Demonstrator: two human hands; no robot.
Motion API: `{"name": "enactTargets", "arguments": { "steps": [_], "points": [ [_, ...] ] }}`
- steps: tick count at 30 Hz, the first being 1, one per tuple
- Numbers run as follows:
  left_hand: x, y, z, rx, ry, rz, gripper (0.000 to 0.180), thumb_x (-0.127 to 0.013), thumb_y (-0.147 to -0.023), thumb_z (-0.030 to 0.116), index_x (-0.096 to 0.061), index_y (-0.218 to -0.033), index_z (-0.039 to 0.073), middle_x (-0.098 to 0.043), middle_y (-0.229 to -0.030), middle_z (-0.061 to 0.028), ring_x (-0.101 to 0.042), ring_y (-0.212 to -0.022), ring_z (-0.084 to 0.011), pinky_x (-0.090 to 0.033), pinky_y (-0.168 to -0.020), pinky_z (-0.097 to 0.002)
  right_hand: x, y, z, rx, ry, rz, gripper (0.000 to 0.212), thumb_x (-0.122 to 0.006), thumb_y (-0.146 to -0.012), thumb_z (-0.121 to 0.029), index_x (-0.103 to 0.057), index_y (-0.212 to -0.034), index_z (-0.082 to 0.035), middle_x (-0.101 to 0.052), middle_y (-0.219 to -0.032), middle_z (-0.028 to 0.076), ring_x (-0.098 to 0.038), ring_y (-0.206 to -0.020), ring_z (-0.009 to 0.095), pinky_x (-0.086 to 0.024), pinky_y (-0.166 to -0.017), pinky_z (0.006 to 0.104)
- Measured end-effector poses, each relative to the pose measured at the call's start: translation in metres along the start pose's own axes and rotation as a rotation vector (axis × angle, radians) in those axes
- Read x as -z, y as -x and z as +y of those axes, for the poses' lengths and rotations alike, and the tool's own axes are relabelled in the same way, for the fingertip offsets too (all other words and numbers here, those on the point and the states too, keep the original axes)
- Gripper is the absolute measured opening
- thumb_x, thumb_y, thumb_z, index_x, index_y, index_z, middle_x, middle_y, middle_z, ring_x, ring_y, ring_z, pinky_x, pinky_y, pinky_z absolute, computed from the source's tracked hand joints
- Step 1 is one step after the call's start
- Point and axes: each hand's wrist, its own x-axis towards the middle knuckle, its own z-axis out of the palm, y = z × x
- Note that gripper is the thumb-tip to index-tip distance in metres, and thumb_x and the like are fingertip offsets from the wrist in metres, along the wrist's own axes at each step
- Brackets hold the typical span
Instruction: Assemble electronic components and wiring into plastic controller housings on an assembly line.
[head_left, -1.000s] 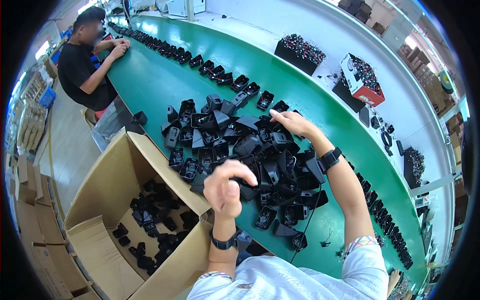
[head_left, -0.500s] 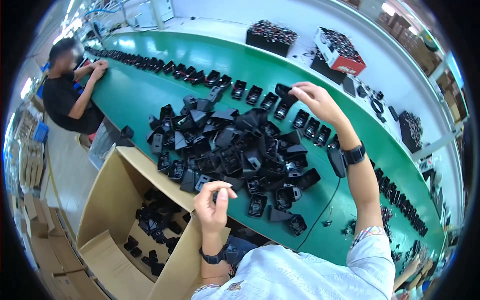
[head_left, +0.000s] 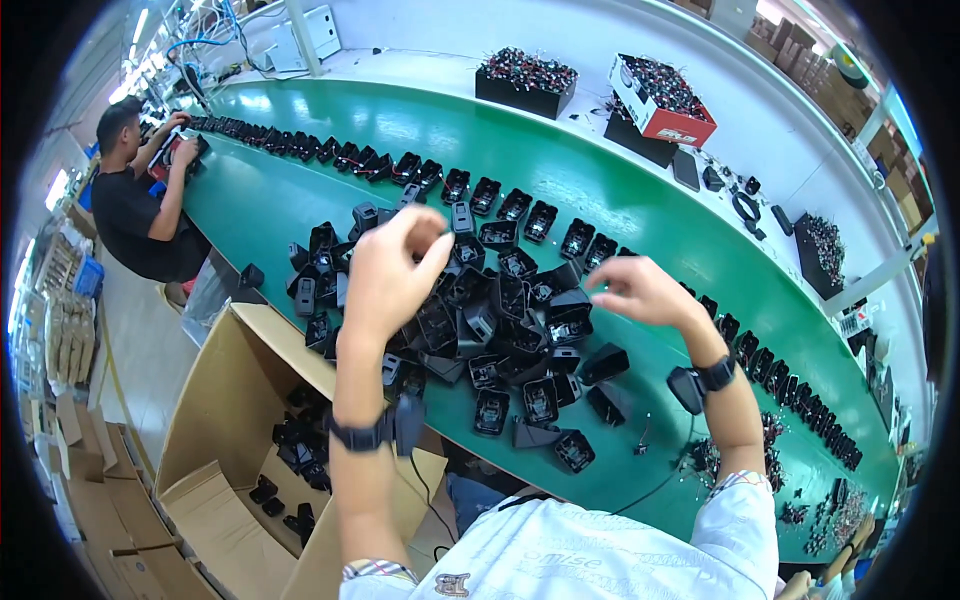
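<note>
Many black housings (head_left: 512, 296) under left hand (head_left: 388, 268), left of right hand (head_left: 648, 290) | both hands' fingertips parted | probably light, stiff, smooth; pinch side walls

Assembly workshop, green bench (head_left: 655, 378), rowed housings (head_left: 486, 196)

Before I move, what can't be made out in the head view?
In the head view:
Part of the pile: covered by the left hand and forearm.
Carton's near inside: hidden by its own side.
What the far worker's hand holds: too small to tell.
Single wires in the tangle at lower right: too fine to separate.
</note>
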Motion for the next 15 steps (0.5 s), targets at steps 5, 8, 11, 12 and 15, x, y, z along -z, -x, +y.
{"name": "enactTargets", "arguments": {
  "steps": [5, 8, 11, 12, 15],
  "points": [
    [-0.058, -0.095, -0.076, -0.003, -0.7, -0.403, 0.041, -0.076, -0.079, 0.025, -0.068, -0.118, 0.013, -0.07, -0.112, -0.0158, -0.067, -0.11, -0.0322, -0.054, -0.095, -0.0427, -0.037, -0.051, 0.022, 0.056, 0.448, 0.025, 0.053, -0.07, -0.075, -0.005, -0.063, -0.126, -0.015, -0.06, -0.128, 0.009, -0.067, -0.101, 0.034, -0.057, -0.082, 0.0437],
    [-0.095, -0.111, -0.085, 0.138, -0.839, -0.54, 0.058, -0.08, -0.076, 0.033, -0.061, -0.129, 0.016, -0.062, -0.13, -0.0182, -0.062, -0.12, -0.0361, -0.052, -0.1, -0.0477, -0.044, -0.051, 0.027, 0.043, 0.575, 0.037, 0.048, -0.07, -0.077, -0.005, -0.062, -0.124, -0.013, -0.062, -0.12, 0.011, -0.067, -0.101, 0.033, -0.057, -0.081, 0.0444],
    [-0.112, -0.115, -0.091, 0.205, -0.838, -0.519, 0.072, -0.084, -0.073, 0.039, -0.056, -0.135, 0.017, -0.055, -0.137, -0.0189, -0.06, -0.123, -0.0374, -0.05, -0.101, -0.0487, -0.036, -0.052, 0.02, -0.002, 0.609, -0.022, 0.048, -0.073, -0.077, -0.01, -0.061, -0.123, -0.012, -0.065, -0.12, 0.009, -0.066, -0.104, 0.032, -0.056, -0.083, 0.0427],
    [-0.116, -0.114, -0.09, 0.221, -0.87, -0.472, 0.072, -0.084, -0.073, 0.04, -0.056, -0.135, 0.017, -0.055, -0.137, -0.0185, -0.06, -0.122, -0.0372, -0.049, -0.101, -0.0487, -0.032, -0.047, 0.02, -0.007, 0.604, -0.022, 0.048, -0.073, -0.077, -0.01, -0.061, -0.123, -0.012, -0.065, -0.12, 0.009, -0.066, -0.104, 0.032, -0.056, -0.083, 0.0427],
    [-0.124, -0.119, -0.095, 0.293, -0.831, -0.467, 0.065, -0.079, -0.078, 0.034, -0.055, -0.136, 0.015, -0.053, -0.136, -0.0194, -0.063, -0.119, -0.0368, -0.047, -0.102, -0.0514, -0.018, -0.024, 0.017, 0.181, 0.364, 0.235, 0.047, -0.077, -0.077, -0.022, -0.062, -0.12, -0.009, -0.068, -0.105, 0.012, -0.068, -0.091, 0.03, -0.056, -0.078, 0.0412]
  ]
}}
